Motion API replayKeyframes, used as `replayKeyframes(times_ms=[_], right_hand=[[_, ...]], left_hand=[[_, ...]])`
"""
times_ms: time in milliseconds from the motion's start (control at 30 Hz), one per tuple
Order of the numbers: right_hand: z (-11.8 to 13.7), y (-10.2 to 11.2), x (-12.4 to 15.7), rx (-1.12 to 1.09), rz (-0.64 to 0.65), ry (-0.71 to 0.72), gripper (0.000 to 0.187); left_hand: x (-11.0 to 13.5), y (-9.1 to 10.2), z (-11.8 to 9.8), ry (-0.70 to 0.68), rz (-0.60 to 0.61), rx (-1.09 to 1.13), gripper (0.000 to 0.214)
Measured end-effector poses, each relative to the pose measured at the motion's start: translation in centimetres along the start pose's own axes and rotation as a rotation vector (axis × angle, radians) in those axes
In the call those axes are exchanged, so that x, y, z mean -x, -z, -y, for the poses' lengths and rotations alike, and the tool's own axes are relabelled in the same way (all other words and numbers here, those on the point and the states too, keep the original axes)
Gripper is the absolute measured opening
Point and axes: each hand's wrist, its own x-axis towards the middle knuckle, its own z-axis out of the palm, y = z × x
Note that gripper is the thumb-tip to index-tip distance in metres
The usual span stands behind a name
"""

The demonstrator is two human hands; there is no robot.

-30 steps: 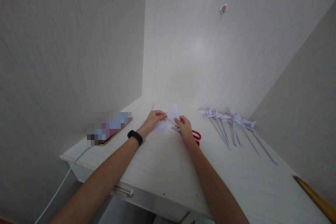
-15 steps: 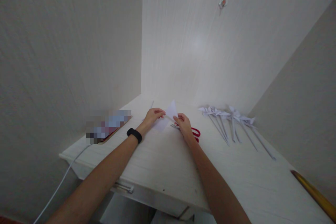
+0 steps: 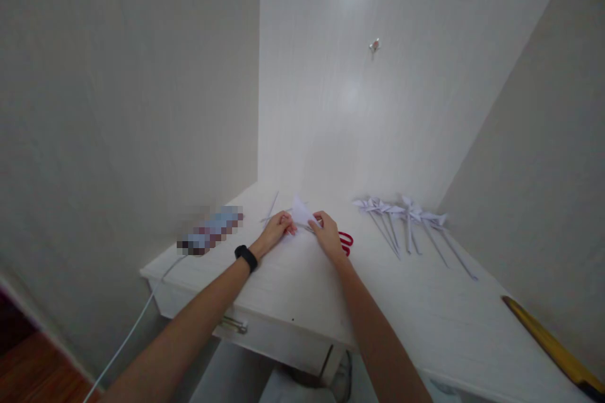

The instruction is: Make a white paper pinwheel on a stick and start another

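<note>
A small folded piece of white paper [image 3: 299,213] is held just above a white desk [image 3: 416,321] near its far side. My left hand [image 3: 278,230], with a black band at the wrist, pinches the paper's left part. My right hand [image 3: 327,233] pinches its right edge, fingers closed on it. Red-handled scissors [image 3: 346,241] lie on the desk just behind my right hand, partly hidden by it.
A row of several white folded-paper pinwheels on paper sticks [image 3: 409,223] lies to the right. A blurred phone [image 3: 210,230] with a white cable [image 3: 135,327] sits at the desk's left edge. A yellow stick [image 3: 548,343] lies at the right. Walls enclose the desk on three sides.
The camera has shifted, showing more of the floor and the desk's front. Both hands have lowered the paper closer to the desk, and it now tilts more to the left.
</note>
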Motion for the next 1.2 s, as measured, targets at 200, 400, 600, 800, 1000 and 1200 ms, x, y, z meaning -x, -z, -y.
replayKeyframes(times_ms=[200,400,600,800,1000,1200], right_hand=[[0.2,0.4,2.5,-0.189,-0.048,-0.156,0.018],[1.2,1.9,5.1,-0.475,-0.047,-0.297,0.024],[2.7,2.9,6.7,-0.517,-0.054,-0.329,0.027],[2.5,2.9,6.6,-0.558,-0.008,-0.330,0.027],[1.1,2.6,6.3,-0.578,-0.012,-0.301,0.028],[0.4,2.2,6.1,-0.572,-0.045,-0.282,0.026]], left_hand=[[2.7,-1.0,-0.9,0.046,-0.107,-0.014,0.013],[5.5,-2.2,-2.6,-0.047,-0.230,-0.185,0.010],[6.6,-2.5,-3.5,-0.098,-0.259,-0.225,0.010],[6.4,-2.8,-3.8,-0.157,-0.212,-0.317,0.011],[5.9,-2.8,-3.2,-0.168,-0.267,-0.285,0.007],[5.7,-2.7,-2.7,-0.152,-0.254,-0.278,0.008]])
